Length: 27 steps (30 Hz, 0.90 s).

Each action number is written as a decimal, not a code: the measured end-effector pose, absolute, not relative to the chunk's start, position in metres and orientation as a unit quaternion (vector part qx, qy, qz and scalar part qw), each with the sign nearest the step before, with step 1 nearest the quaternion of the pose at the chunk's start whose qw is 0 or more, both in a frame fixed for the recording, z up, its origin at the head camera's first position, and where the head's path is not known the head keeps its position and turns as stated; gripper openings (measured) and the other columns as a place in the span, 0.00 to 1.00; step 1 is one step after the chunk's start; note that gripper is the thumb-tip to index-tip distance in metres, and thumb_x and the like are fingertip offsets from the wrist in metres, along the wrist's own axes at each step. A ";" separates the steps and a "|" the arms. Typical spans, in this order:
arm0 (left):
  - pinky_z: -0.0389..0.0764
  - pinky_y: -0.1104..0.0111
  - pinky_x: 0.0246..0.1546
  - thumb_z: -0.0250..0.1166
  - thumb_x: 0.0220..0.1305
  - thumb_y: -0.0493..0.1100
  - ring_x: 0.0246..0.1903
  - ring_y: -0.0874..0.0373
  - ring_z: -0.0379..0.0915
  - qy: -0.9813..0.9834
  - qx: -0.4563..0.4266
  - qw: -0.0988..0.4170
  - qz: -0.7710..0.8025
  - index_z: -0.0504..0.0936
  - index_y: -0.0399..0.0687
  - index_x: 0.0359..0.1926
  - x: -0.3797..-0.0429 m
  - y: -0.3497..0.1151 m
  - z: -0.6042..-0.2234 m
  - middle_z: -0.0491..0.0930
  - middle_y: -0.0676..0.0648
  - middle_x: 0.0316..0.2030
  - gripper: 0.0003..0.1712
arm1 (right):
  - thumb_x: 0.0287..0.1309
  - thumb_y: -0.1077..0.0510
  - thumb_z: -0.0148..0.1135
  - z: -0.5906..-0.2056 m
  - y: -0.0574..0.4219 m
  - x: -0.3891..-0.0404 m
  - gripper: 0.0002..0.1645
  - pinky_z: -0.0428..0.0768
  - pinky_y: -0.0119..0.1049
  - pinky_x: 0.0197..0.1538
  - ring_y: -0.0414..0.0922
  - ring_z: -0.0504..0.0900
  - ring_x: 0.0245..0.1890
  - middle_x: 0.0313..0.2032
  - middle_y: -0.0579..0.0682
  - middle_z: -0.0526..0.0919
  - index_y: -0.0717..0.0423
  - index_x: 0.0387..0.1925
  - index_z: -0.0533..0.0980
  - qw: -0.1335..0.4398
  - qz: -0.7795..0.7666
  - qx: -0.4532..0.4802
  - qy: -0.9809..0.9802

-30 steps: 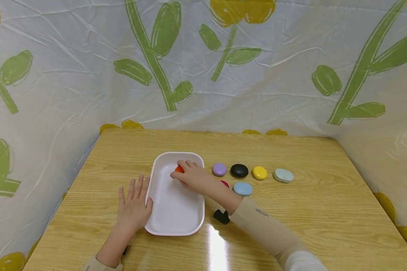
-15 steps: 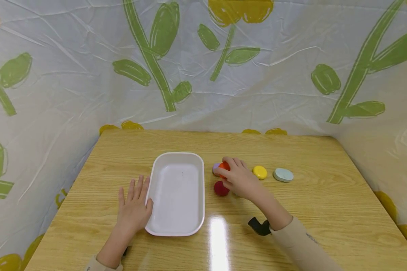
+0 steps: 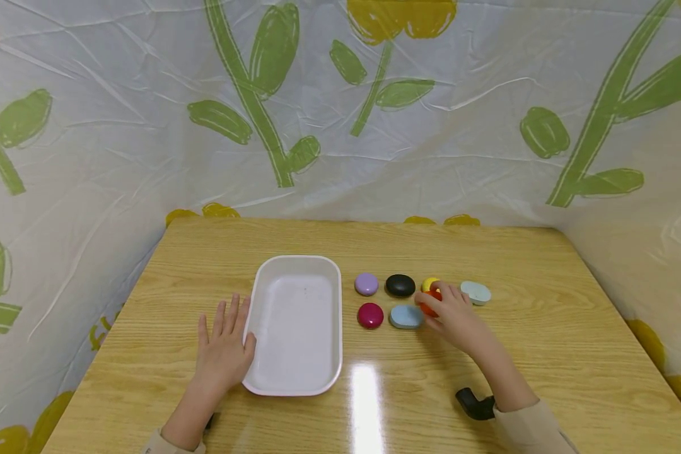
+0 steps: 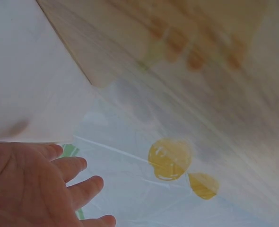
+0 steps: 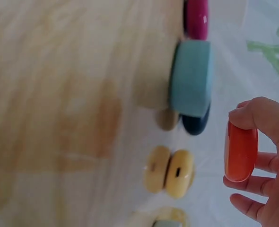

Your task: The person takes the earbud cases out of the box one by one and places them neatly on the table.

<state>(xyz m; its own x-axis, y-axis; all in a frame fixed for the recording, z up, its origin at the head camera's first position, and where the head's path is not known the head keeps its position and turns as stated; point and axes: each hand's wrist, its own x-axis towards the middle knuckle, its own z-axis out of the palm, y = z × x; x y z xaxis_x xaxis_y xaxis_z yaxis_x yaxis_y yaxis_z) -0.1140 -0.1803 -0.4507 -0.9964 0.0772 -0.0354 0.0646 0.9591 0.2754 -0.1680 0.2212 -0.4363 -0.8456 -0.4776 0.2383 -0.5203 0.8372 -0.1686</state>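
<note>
My right hand (image 3: 459, 321) pinches a glossy orange-red round case (image 5: 241, 151) between thumb and fingers. It is raised above the table, and in the head view it overlaps the front of a yellow round case (image 3: 429, 284). Just left of that hand lies a light-blue oblong case (image 3: 406, 317); to its right is a pale mint oblong case (image 3: 477, 292). My left hand (image 3: 224, 347) lies with fingers spread and straight, its thumb side against the left wall of a white rectangular tray (image 3: 295, 328). Nothing lies in the tray.
A lilac round case (image 3: 366, 284) and a black oval case (image 3: 400, 285) line up with the yellow one in the back row. In front of the lilac one sits a magenta round case (image 3: 370, 315). Patterned sheeting (image 3: 431, 126) hangs around the wooden table (image 3: 545, 353).
My right hand has carried the orange-red case out from over the tray, rightward past the lilac and black cases to the yellow one. My left hand and the tray stay put.
</note>
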 end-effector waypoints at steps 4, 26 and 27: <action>0.31 0.43 0.63 0.42 0.67 0.48 0.68 0.41 0.33 0.990 0.036 0.023 0.135 0.45 0.45 0.71 -0.114 -0.180 -0.450 0.42 0.40 0.70 0.34 | 0.43 0.64 0.70 -0.445 0.231 -0.164 0.19 0.71 0.55 0.36 0.59 0.71 0.38 0.40 0.61 0.70 0.51 0.39 0.76 0.111 0.115 0.264 -0.951; 0.30 0.43 0.63 0.43 0.67 0.47 0.68 0.40 0.34 0.989 0.037 0.019 0.145 0.46 0.44 0.71 -0.113 -0.180 -0.449 0.43 0.39 0.70 0.34 | 0.40 0.68 0.70 -0.466 0.248 -0.165 0.20 0.74 0.51 0.34 0.57 0.73 0.34 0.37 0.58 0.70 0.52 0.37 0.75 0.078 0.141 0.277 -0.947; 0.30 0.43 0.63 0.43 0.67 0.47 0.68 0.40 0.34 0.988 0.037 0.019 0.146 0.46 0.44 0.71 -0.113 -0.180 -0.449 0.42 0.39 0.70 0.34 | 0.40 0.67 0.70 -0.466 0.248 -0.165 0.20 0.74 0.52 0.35 0.57 0.73 0.34 0.38 0.58 0.70 0.52 0.38 0.75 0.073 0.142 0.274 -0.948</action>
<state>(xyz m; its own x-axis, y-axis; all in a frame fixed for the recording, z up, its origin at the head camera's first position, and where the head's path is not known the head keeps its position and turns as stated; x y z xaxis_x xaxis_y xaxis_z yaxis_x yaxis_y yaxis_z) -0.1133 -0.1800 -0.4489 -0.9966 0.0779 -0.0274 0.0667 0.9546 0.2903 -0.1653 0.2480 -0.4662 -0.8390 -0.4990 0.2169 -0.5406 0.8097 -0.2285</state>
